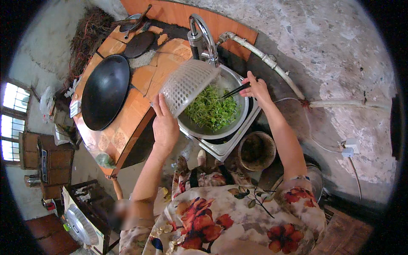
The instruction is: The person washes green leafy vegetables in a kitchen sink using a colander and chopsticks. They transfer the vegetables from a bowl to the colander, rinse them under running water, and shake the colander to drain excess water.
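My left hand (165, 126) grips the rim of a translucent perforated plastic basket (188, 81), which tilts over a metal basin (208, 135). Green leafy sprouts (213, 110) fill the basin, and the basket hides part of them. In my right hand (256, 89) are dark chopsticks (236, 90), their tips pointing down and left over the greens. The basin rests in a stainless steel sink (223, 153). Behind the basket rises a chrome faucet (204, 24).
A black wok (106, 92) is set in the tiled stove counter (143, 76) at left. On the floor below the sink stands a dirty bucket (257, 151). Pipes (255, 51) run along the right wall. Another person's arm (117, 188) reaches the counter's near corner.
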`<state>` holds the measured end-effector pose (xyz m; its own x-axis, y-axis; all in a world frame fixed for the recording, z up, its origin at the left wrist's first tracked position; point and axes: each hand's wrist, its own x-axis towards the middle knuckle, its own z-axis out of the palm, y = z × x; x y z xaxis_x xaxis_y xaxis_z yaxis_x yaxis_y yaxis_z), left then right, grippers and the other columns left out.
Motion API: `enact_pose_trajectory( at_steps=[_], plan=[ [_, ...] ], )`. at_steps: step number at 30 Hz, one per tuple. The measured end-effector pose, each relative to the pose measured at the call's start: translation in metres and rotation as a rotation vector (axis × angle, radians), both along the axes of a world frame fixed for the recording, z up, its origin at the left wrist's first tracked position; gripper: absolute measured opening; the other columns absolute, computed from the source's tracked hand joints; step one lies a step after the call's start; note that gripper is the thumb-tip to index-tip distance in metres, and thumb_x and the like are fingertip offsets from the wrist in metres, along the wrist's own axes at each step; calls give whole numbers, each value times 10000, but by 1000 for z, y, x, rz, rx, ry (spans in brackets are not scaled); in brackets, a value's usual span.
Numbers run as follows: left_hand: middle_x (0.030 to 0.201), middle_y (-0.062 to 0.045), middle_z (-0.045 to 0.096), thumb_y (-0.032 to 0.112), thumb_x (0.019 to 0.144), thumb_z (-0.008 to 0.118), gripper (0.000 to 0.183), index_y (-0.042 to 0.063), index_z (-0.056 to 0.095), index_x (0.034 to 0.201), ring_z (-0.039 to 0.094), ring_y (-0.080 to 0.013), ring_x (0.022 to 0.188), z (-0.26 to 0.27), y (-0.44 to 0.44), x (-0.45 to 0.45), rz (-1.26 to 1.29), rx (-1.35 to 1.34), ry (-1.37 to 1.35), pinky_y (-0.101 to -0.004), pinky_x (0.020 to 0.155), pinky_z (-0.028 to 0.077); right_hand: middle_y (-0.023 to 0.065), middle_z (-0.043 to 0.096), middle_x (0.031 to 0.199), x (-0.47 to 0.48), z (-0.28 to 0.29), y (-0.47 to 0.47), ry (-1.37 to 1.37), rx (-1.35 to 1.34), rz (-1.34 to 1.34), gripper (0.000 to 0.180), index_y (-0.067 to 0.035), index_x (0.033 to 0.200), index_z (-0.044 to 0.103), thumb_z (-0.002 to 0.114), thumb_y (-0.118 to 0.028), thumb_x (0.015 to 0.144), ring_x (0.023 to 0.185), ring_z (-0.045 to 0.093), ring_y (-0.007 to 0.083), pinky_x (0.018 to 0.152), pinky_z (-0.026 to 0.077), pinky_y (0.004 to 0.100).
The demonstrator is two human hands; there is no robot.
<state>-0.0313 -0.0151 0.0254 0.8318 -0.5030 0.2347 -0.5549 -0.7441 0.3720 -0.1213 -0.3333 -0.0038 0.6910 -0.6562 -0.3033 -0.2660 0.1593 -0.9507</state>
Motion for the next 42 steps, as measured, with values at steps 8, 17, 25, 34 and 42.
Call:
enact_pose_trajectory(
  at_steps=[8,17,25,34,42],
  plan=[
    [1447,-205,216,2,717,566,803,56,193,1426,505,-368,1038,-35,-9,13,-431,294,-413,-384,819,489,84,566,671,-41,21,-13,21,-246,-68,564,-9,897,585,433,-552,900,535,576,152,508,488,275],
    [1292,-192,453,96,743,659,648,-28,384,1316,490,-313,1096,-51,-52,31,-562,100,91,-417,905,442,75,489,931,-28,41,44,-437,-510,-45,324,28,920,613,528,-284,934,740,582,152,643,479,279],
    [827,-87,543,49,889,448,105,-7,537,896,532,-184,703,-71,-218,76,540,-1539,2075,-305,618,490,100,524,1056,-14,-3,73,-442,-210,-202,456,26,1114,565,486,-389,941,870,597,191,769,479,303],
    [557,13,257,136,889,359,243,104,332,649,216,-102,460,-50,-232,61,936,-1619,2044,-261,396,188,108,547,1108,-35,-18,68,-381,-30,-272,532,-6,1159,526,466,-480,925,962,609,236,825,462,332],
    [538,7,329,141,927,359,233,100,445,714,271,-121,415,-75,-204,66,582,-1669,2354,-288,401,291,107,574,1052,-6,-24,84,-421,-54,-269,456,36,1053,583,522,-396,922,914,592,192,836,437,302]
  ],
)
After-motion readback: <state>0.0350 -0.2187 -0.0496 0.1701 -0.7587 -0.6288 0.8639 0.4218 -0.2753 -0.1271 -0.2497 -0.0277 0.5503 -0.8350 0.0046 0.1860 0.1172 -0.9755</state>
